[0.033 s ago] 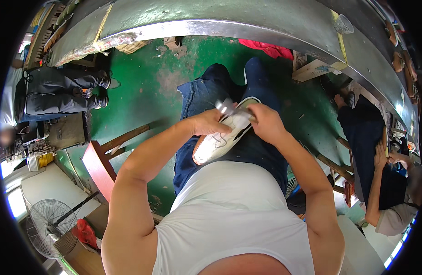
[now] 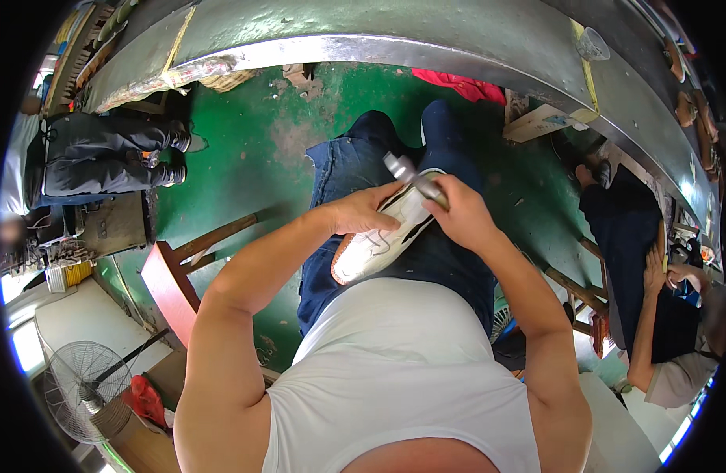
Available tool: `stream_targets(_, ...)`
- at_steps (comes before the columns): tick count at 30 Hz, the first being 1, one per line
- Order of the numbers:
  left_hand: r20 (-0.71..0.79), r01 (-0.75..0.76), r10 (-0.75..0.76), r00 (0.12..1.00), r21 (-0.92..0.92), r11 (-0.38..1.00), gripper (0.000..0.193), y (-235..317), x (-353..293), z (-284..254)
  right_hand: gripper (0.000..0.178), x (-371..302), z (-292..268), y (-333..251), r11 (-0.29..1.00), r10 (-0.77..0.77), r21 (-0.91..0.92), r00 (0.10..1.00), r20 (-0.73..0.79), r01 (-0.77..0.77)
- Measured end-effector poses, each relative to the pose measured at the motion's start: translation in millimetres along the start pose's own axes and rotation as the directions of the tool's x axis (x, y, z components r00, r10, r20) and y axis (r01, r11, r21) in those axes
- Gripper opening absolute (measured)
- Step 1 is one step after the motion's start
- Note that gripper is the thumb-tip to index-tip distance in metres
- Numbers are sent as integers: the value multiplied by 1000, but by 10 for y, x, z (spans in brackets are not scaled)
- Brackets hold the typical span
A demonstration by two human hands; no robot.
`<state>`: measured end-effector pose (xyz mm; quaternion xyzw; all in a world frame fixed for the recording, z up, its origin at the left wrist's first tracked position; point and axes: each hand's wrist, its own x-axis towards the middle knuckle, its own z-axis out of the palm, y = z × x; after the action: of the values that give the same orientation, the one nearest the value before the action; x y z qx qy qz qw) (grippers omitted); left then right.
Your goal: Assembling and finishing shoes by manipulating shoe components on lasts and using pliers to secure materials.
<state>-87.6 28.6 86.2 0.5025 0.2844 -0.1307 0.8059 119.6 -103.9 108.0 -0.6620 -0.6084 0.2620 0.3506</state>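
A white shoe (image 2: 382, 243) with black side marks and a brown-orange edge at its near end lies slantwise across my lap, over the dark blue trousers. My left hand (image 2: 364, 211) grips it from the left side, thumb on top and fingers partly hidden beneath. In my right hand (image 2: 462, 211) is a short silver metal hammer (image 2: 414, 178), held by its handle. Its head is just above the far end of the shoe, near my left fingertips. From this angle, contact between the hammer and the shoe cannot be made out.
A long metal-topped bench (image 2: 363, 47) curves across the far side. Wooden stools (image 2: 172, 284) stand left and right of me. A standing person (image 2: 103, 158) is at the left, a seated person (image 2: 678, 315) at the right. A fan (image 2: 87, 390) stands lower left; red cloth (image 2: 465, 85) lies under the bench.
The hammer head has shifted slightly up and away from the shoe, and it looks sharper than before. My right hand has turned a little; the left hand and shoe stay put.
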Motion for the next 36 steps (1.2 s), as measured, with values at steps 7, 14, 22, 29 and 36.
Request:
stream_targets(7,-62,-58,74,995,229,972,98,130,-49,123,31,-420,-636,-242,964,263,-154,858,440,-216)
stream_targets(14,-147,-17,113,983,536,844,97,259,-56,394,50,-716,-603,-366,902,228,-430,896,380,-47)
stream_targets(22,-206,59,121,971,697,715,95,242,23,555,63,-744,-384,-795,427,341,-893,889,304,142)
stream_targets(29,-183,32,122,976,669,743,91,204,-33,460,33,-657,-382,-607,434,314,-880,882,351,196)
stream_targets(36,-138,-105,263,955,672,733,90,177,-52,386,12,-282,-1374,-41,634,275,-765,891,361,114)
